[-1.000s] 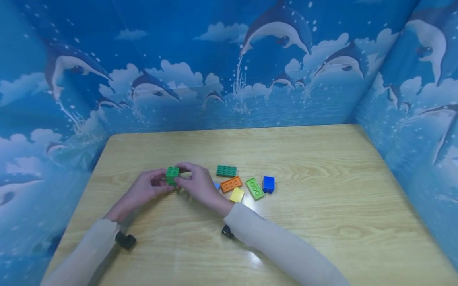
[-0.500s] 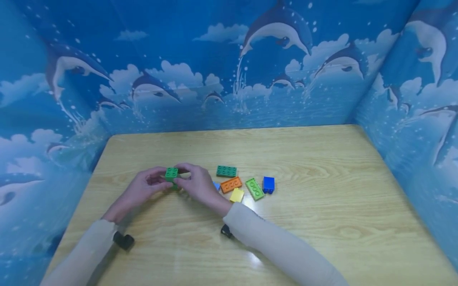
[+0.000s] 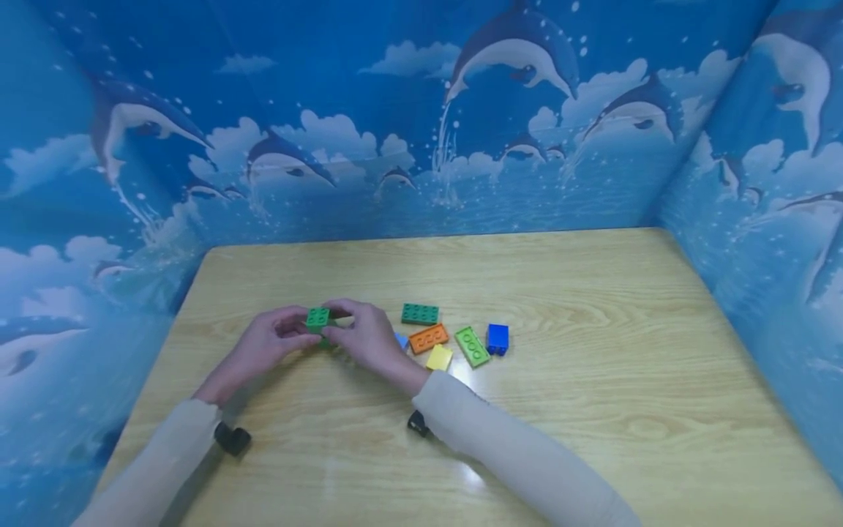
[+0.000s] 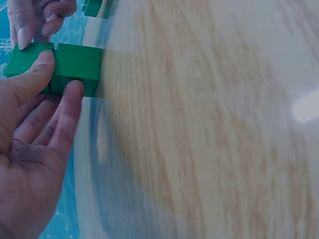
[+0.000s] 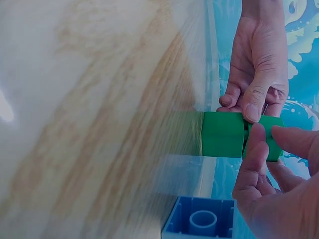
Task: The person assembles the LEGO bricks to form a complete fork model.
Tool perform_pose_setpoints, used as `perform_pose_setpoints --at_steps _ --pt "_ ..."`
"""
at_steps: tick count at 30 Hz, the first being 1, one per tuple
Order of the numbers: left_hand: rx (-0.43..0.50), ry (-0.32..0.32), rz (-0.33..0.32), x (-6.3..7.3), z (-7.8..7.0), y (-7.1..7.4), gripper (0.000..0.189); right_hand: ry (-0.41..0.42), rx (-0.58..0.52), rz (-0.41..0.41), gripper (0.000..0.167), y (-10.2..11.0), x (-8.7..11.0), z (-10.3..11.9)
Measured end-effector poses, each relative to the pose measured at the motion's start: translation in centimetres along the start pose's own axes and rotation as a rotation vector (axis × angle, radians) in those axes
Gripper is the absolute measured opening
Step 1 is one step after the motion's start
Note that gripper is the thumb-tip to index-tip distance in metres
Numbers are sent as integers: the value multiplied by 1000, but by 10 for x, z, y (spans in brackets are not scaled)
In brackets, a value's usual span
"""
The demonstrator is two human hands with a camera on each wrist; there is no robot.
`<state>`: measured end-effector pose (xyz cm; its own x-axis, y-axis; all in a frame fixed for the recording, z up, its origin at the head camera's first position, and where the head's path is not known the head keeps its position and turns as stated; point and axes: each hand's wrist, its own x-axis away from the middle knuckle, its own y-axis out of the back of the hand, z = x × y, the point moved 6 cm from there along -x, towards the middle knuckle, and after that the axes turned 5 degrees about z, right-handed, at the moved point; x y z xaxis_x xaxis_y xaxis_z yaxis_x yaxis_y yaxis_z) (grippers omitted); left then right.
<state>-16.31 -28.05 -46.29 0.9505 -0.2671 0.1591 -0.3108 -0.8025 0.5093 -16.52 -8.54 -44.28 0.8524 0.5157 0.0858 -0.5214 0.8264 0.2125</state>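
Two green toy building bricks stand one over the other on the table, with a thin dark gap between the upper brick (image 5: 272, 149) and the lower brick (image 5: 223, 134). My left hand (image 3: 266, 344) holds the upper brick from the left; in the left wrist view its thumb lies across that brick and a fingertip touches the lower brick (image 4: 75, 64). From the right, my right hand (image 3: 369, 340) pinches the upper brick between thumb and fingers. Studs show on top of the upper brick (image 3: 318, 317) in the head view.
Right of the hands lie a dark green brick (image 3: 420, 314), an orange brick (image 3: 429, 339), a yellow brick (image 3: 439, 358), a lime brick (image 3: 473, 347) and a blue brick (image 3: 498, 339). Another blue brick (image 5: 199, 219), hollow side showing, sits close by my right hand. Dolphin-print walls surround the table (image 3: 593, 307).
The left thumb has shifted slightly up along the stacked green bricks. Both hands stay at the same place, and the loose bricks have not moved on the table.
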Motion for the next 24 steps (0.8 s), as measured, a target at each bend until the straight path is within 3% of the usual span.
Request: perform_pose_setpoints --at_steps 5,12,24 --pt "-15 -33 -3 2 -3 -1 33 34 44 0 42 0 1 1" --pt "-65 4 -8 -1 -6 1 34 46 56 4 46 1 0 4" --pt "-104 -72 -29 4 -8 -1 32 59 116 -1 45 -2 5 7"
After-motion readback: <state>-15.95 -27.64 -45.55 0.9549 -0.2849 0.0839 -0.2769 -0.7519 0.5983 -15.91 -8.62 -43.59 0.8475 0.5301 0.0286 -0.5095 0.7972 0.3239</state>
